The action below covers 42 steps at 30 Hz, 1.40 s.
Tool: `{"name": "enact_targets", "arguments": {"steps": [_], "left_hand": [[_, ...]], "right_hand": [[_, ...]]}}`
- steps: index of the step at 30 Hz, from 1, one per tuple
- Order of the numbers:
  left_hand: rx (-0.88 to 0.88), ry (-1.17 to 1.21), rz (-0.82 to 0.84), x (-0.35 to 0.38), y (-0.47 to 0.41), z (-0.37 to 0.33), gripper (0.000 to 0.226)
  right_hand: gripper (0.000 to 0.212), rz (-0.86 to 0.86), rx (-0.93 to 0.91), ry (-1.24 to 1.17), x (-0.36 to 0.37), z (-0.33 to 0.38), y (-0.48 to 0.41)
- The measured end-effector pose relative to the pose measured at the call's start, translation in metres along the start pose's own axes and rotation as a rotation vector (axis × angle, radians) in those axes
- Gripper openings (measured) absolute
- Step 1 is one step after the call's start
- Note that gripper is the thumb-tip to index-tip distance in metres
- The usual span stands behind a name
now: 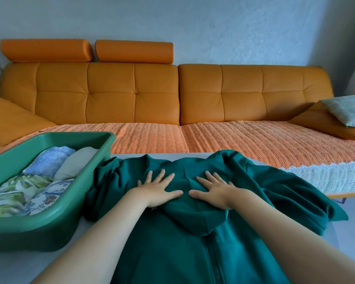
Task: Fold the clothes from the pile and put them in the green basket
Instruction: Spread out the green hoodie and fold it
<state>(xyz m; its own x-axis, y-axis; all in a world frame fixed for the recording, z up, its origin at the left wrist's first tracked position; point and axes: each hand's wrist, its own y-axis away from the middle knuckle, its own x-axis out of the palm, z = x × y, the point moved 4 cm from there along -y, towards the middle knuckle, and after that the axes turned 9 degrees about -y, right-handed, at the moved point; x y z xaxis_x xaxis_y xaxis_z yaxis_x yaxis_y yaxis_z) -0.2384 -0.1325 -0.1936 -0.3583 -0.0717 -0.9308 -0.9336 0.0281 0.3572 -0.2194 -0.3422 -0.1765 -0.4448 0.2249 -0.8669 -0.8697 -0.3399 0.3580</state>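
A dark green zip hoodie (172, 242) lies spread on the grey table in front of me, its hood folded down over the chest and its sleeves bunched out to both sides. My left hand (158, 189) presses flat on the hood with fingers spread. My right hand (213, 190) lies flat beside it, thumbs nearly meeting. The green basket (49, 222) stands at the left on the table. It holds several folded clothes: a blue one, a beige one and floral prints.
An orange sofa (131, 95) with a woven orange cover (244, 140) runs along the far side of the table. A pale cushion (348, 109) rests on the sofa's right end. Bare grey table shows at the front left and right.
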Motion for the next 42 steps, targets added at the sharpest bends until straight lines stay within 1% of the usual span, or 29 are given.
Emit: {"name": "enact_targets", "arguments": {"steps": [1, 3, 4, 6, 7, 9, 11, 13, 16, 18, 20, 22, 24, 26, 28, 29, 30, 31, 32, 33, 34, 35, 36, 37, 38, 39, 40, 41, 42], "left_hand": [[-0.022, 0.009, 0.006, 0.0, -0.002, 0.004, 0.085], [-0.056, 0.02, -0.047, -0.005, -0.007, 0.01, 0.076], [-0.06, 0.033, -0.104, -0.01, -0.01, 0.012, 0.068], [-0.066, 0.05, -0.274, -0.021, -0.014, 0.017, 0.051], [-0.087, 0.047, -0.356, -0.027, -0.017, 0.021, 0.046], [-0.167, 0.008, -0.456, -0.037, -0.026, 0.027, 0.041], [-0.273, -0.085, -0.454, -0.044, -0.036, 0.03, 0.046], [-0.338, -0.151, -0.382, -0.047, -0.046, 0.028, 0.056], [-0.361, -0.125, -0.297, -0.046, -0.059, 0.032, 0.073], [-0.326, 0.062, -0.282, -0.047, -0.067, 0.041, 0.075], [-0.233, 0.361, -0.312, -0.048, -0.073, 0.049, 0.063], [-0.171, 0.711, -0.454, -0.057, -0.078, 0.056, 0.045], [-0.202, 0.99, -0.619, -0.067, -0.086, 0.065, 0.042], [-0.247, 1.15, -0.704, -0.07, -0.096, 0.067, 0.043], [-0.286, 1.202, -0.711, -0.069, -0.105, 0.063, 0.043], [-0.315, 1.169, -0.69, -0.067, -0.109, 0.06, 0.041], [-0.357, 1.066, -0.655, -0.063, -0.113, 0.057, 0.039], [-0.413, 0.883, -0.605, -0.06, -0.116, 0.055, 0.038], [-0.48, 0.643, -0.555, -0.06, -0.115, 0.051, 0.041], [-0.518, 0.401, -0.544, -0.062, -0.112, 0.045, 0.045], [-0.487, 0.224, -0.603, -0.067, -0.109, 0.037, 0.05], [-0.383, 0.116, -0.687, -0.071, -0.108, 0.025, 0.053], [-0.242, 0.04, -0.741, -0.074, -0.108, 0.012, 0.051], [-0.112, -0.001, -0.737, -0.074, -0.109, 0.001, 0.044], [-0.035, -0.014, -0.667, -0.07, -0.112, -0.006, 0.039], [-0.017, -0.02, -0.539, -0.063, -0.117, -0.008, 0.04], [-0.034, -0.026, -0.4, -0.054, -0.122, -0.006, 0.045], [-0.068, -0.033, -0.289, -0.044, -0.125, -0.001, 0.051], [-0.094, -0.038, -0.232, -0.038, -0.126, 0.005, 0.057]], "right_hand": [[0.09, -0.01, 0.012, -0.019, -0.003, -0.002, -0.003], [0.077, -0.127, -0.006, -0.035, -0.016, -0.001, -0.011], [0.067, -0.212, -0.028, -0.035, -0.024, -0.001, -0.015], [0.048, -0.373, -0.067, 0.035, -0.035, -0.006, -0.023], [0.043, -0.436, -0.071, 0.09, -0.041, -0.01, -0.028], [0.042, -0.501, -0.025, 0.153, -0.051, -0.02, -0.038], [0.05, -0.473, 0.069, 0.198, -0.056, -0.026, -0.049], [0.06, -0.396, 0.131, 0.246, -0.057, -0.03, -0.062], [0.065, -0.366, 0.093, 0.211, -0.059, -0.031, -0.082], [0.059, -0.366, 0.047, 0.146, -0.064, -0.031, -0.09], [0.047, -0.404, 0.032, 0.064, -0.07, -0.036, -0.098], [0.038, -0.547, 0.049, -0.061, -0.079, -0.043, -0.106], [0.035, -0.748, 0.027, -0.195, -0.09, -0.045, -0.113], [0.034, -0.919, -0.022, -0.223, -0.099, -0.039, -0.117], [0.033, -0.999, -0.049, -0.18, -0.103, -0.034, -0.123], [0.032, -0.988, -0.036, -0.162, -0.102, -0.034, -0.128], [0.032, -0.95, -0.009, -0.133, -0.1, -0.035, -0.133], [0.03, -0.898, 0.024, -0.083, -0.096, -0.036, -0.138], [0.029, -0.854, 0.062, -0.005, -0.094, -0.036, -0.14], [0.028, -0.832, 0.094, 0.096, -0.092, -0.034, -0.141], [0.029, -0.836, 0.101, 0.179, -0.092, -0.031, -0.141], [0.031, -0.861, 0.077, 0.205, -0.093, -0.025, -0.139], [0.033, -0.886, 0.025, 0.187, -0.094, -0.014, -0.137], [0.034, -0.881, -0.026, 0.162, -0.095, 0.0, -0.135], [0.034, -0.85, -0.048, 0.108, -0.095, 0.012, -0.133], [0.034, -0.773, -0.023, 0.044, -0.092, 0.022, -0.135], [0.035, -0.643, 0.02, -0.019, -0.084, 0.028, -0.138], [0.044, -0.486, 0.05, -0.049, -0.07, 0.031, -0.141], [0.056, -0.331, 0.065, -0.036, -0.054, 0.03, -0.144]]}}
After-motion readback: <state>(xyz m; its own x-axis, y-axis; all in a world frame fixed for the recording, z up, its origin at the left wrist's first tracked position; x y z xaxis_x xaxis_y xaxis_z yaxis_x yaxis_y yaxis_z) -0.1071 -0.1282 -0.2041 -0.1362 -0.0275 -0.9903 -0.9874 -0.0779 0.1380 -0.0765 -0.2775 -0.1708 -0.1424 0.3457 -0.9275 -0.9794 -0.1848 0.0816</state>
